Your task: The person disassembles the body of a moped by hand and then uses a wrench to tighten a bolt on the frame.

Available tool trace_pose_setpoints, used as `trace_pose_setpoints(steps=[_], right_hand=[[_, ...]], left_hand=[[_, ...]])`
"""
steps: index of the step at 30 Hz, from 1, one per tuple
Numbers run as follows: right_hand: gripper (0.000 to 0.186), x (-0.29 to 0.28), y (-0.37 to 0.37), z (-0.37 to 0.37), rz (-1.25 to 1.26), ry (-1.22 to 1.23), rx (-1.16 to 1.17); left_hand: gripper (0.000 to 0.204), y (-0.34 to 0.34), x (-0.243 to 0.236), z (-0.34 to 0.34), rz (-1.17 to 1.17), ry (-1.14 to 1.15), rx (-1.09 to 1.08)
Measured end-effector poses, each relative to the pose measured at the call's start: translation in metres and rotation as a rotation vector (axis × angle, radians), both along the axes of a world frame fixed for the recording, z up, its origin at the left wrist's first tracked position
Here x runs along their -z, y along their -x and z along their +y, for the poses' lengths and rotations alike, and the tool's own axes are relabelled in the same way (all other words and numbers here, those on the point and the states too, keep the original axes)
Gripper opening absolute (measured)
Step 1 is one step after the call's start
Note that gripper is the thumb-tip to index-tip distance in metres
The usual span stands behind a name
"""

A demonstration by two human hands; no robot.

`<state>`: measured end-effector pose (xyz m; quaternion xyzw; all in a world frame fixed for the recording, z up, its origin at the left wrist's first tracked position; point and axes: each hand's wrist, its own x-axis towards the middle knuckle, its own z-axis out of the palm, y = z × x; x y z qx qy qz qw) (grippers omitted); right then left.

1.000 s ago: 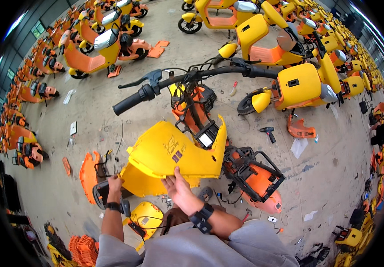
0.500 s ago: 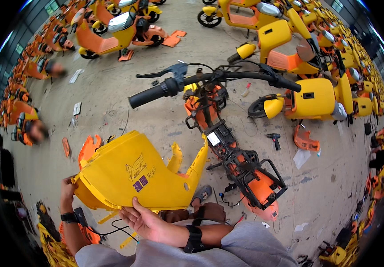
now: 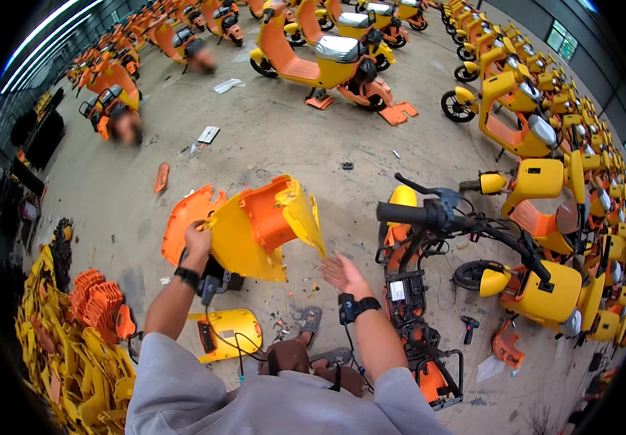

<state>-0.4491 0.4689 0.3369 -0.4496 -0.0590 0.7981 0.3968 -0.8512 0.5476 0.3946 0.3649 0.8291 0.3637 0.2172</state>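
My left hand [image 3: 198,241] is closed on the left edge of a yellow scooter body panel [image 3: 244,243], holding it up above the floor. An orange inner section [image 3: 268,221] shows between the panel's yellow sides. Beside its lower right tip is my right hand [image 3: 343,275], open with the fingers spread; whether the fingertips touch the panel, I cannot tell. Behind my left hand lies an orange curved cover [image 3: 184,217]. Right of my right hand stands a stripped scooter frame [image 3: 418,297] with a black handlebar [image 3: 465,223].
A flat yellow panel [image 3: 244,330] lies near my feet. Heaped yellow panels [image 3: 66,355] and stacked orange parts [image 3: 99,304] fill the lower left. A cordless drill [image 3: 469,328] and an orange piece [image 3: 507,344] lie right of the frame. Rows of scooters [image 3: 320,61] stand farther off.
The yellow panel has turned, so its orange inside now shows instead of its printed face. My right hand has left its lower edge and opened. The view has swung left.
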Motion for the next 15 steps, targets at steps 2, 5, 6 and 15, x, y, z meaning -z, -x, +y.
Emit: trace_pose_setpoints(steps=[2, 5, 6, 15], right_hand=[[0.056, 0.043, -0.053, -0.035, -0.275, 0.124, 0.149], [0.041, 0.070, -0.092, -0.120, -0.470, 0.241, -0.023], [0.039, 0.077, -0.111, -0.161, -0.429, 0.248, -0.017], [0.026, 0.112, -0.112, -0.645, -0.368, 1.080, 0.718]], left_hand=[[0.036, -0.039, 0.017, 0.050, 0.067, 0.086, 0.007], [0.057, -0.004, 0.066, 0.122, -0.007, 0.066, 0.299], [0.061, -0.002, 0.064, 0.143, -0.047, -0.039, 0.247], [0.052, -0.060, 0.067, 0.031, -0.663, 0.354, 0.439]])
